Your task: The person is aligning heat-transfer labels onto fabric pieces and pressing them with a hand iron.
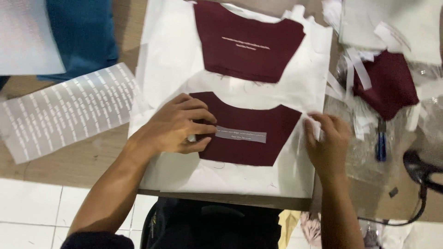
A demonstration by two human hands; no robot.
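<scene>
Our left hand (177, 124) is pinning a grey transfer strip (241, 134) flat on the near maroon fabric piece (244, 136), grasping nothing; our right hand (328, 140) is pinching the white cloth (295, 175) edge.

bare white cloth (170, 60) open left of the maroon pieces, scrap pile (369, 78) and blue pen (381, 140) crowding the right

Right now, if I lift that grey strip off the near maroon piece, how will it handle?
The grey strip looks thin and film-like, so probably floppy and very light. It lies flat on the maroon piece, pinned at one end by the left hand, so it may slide or curl once released.
</scene>
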